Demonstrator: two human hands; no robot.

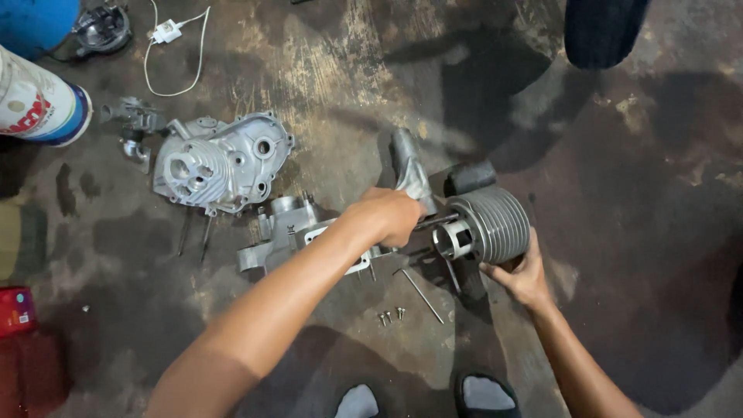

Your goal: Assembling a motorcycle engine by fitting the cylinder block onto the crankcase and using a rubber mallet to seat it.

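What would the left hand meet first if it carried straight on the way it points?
Probably the finned cylinder: the left hand points right along the engine case toward it, though depth is unclear.

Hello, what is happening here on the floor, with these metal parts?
A person is working on a small engine on a stained concrete floor. The left hand grips the crankcase near its studs. The right hand holds the finned cylinder from below; the cylinder sits on the studs, apart from the case. Another case half lies to the left, and loose bolts lie in front.
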